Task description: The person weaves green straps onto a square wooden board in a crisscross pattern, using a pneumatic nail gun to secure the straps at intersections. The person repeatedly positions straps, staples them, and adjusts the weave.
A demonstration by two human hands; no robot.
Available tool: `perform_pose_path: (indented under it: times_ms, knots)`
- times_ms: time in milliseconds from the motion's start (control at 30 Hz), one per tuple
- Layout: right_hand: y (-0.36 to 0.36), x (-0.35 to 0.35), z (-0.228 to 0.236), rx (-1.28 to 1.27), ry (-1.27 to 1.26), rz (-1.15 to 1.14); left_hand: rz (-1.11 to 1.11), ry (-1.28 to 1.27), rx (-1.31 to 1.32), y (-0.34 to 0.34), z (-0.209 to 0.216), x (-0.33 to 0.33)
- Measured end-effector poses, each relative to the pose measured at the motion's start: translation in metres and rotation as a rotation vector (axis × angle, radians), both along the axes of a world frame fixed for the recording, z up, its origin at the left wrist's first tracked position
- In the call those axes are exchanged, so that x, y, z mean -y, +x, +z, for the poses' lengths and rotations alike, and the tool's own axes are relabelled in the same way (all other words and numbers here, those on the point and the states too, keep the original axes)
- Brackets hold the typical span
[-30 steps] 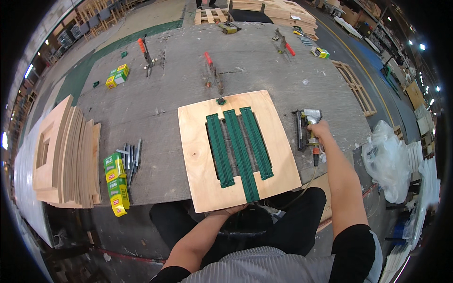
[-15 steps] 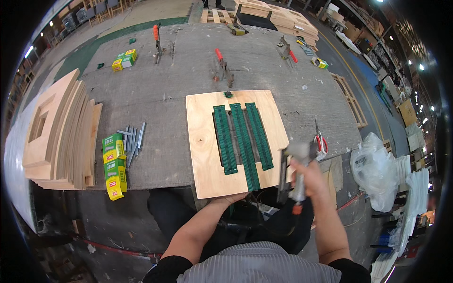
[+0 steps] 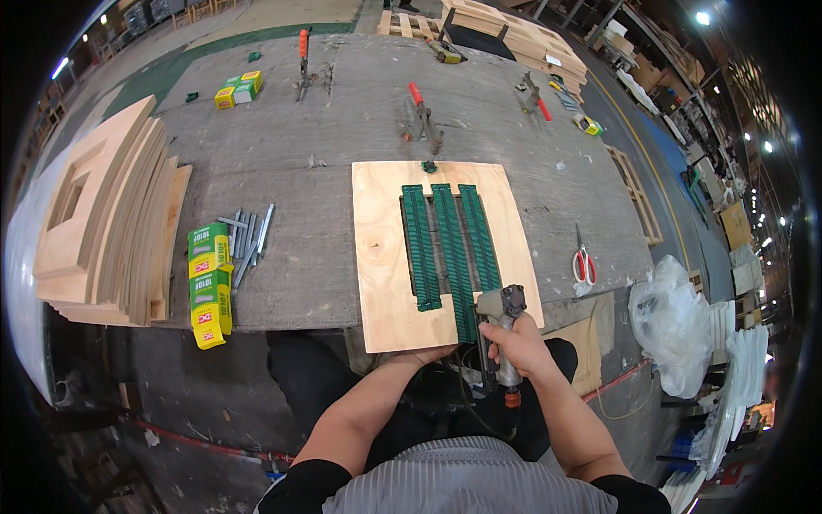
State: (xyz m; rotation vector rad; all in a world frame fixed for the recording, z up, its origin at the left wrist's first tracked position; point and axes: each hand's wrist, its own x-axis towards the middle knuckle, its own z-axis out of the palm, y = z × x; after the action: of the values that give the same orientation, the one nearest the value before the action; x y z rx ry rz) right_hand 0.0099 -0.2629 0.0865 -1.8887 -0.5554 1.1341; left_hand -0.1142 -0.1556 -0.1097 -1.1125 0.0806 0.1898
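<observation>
A pale wooden panel [image 3: 383,283] with a cut-out in its middle lies at the table's near edge. Three green webbing straps [image 3: 444,231] run lengthwise over the opening; the middle strap reaches the near edge. My right hand [image 3: 520,344] is closed around the handle of a pneumatic staple gun [image 3: 499,307], whose nose is at the panel's near edge, beside the end of the middle strap. Whether it touches the wood cannot be made out. My left hand [image 3: 426,354] is at the near edge, left of that strap, its fingers hidden beneath the panel.
Stacked wooden panels [image 3: 103,214] stand at left, beside green-yellow boxes [image 3: 210,287] and staple strips [image 3: 246,244]. Scissors [image 3: 584,264] lie right of the panel. Farther back are a red-handled clamp tool [image 3: 419,111] and another staple gun [image 3: 447,53]. A plastic bag [image 3: 672,317] sits at right.
My right hand has brought the staple gun left, from beyond the panel's right side to its near edge by the middle strap. My left hand stays under the near edge. The view has shifted slightly.
</observation>
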Motion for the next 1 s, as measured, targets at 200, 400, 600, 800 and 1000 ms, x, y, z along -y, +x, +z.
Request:
perform_pose_path:
  times_ms: [200, 400, 600, 800, 1000]
  knots:
    - [-0.003, -0.001, -0.002, 0.025, -0.022, 0.016, 0.005, -0.047, 0.026, 0.002, -0.006, -0.001]
    - [-0.01, -0.006, 0.0, 0.039, -0.043, 0.011, 0.007, -0.117, 0.004, 0.001, -0.006, -0.005]
    - [-0.021, -0.005, 0.002, 0.029, -0.034, -0.03, 0.008, -0.099, 0.11, 0.005, -0.015, 0.001]
    - [-0.021, -0.011, -0.004, 0.033, -0.021, 0.009, 0.046, -1.623, 0.704, 0.0, -0.005, 0.0]
    - [-0.034, 0.002, -0.01, 0.001, -0.041, 0.003, -0.037, -2.317, 1.007, -0.016, 0.035, 0.008]
